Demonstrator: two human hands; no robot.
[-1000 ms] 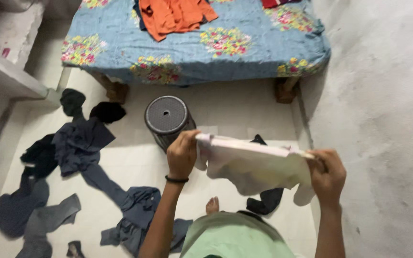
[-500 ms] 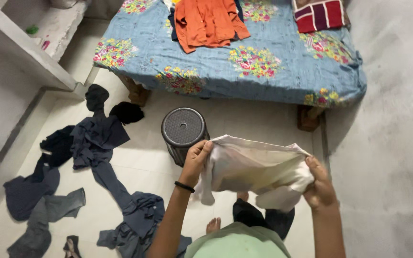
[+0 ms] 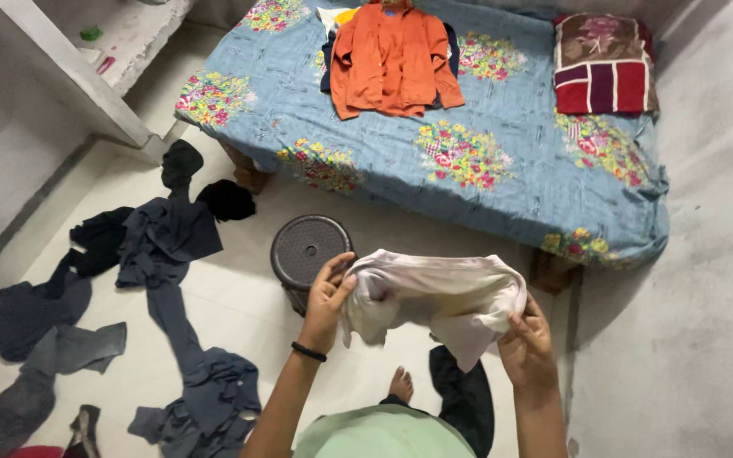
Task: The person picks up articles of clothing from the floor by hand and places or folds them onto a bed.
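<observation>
A pale cream garment (image 3: 439,297) hangs bunched between both my hands, just above the floor in front of me. My left hand (image 3: 328,298), with a black band on the wrist, grips its left end. My right hand (image 3: 526,346) pinches its lower right end. A dark round plastic stool (image 3: 305,250) stands right behind my left hand. Under the garment a dark piece of clothing (image 3: 460,394) lies by my bare foot (image 3: 400,386).
A bed with a blue flowered sheet (image 3: 485,161) fills the far side, with an orange shirt (image 3: 394,58) and a red patterned folded cloth (image 3: 602,75) on it. Several dark garments (image 3: 163,242) are strewn over the white floor at left. A grey wall (image 3: 706,280) is at right.
The garment went from stretched flat between my hands to gathered and bunched, and my hands came closer together. The view tilted up, showing more of the bed.
</observation>
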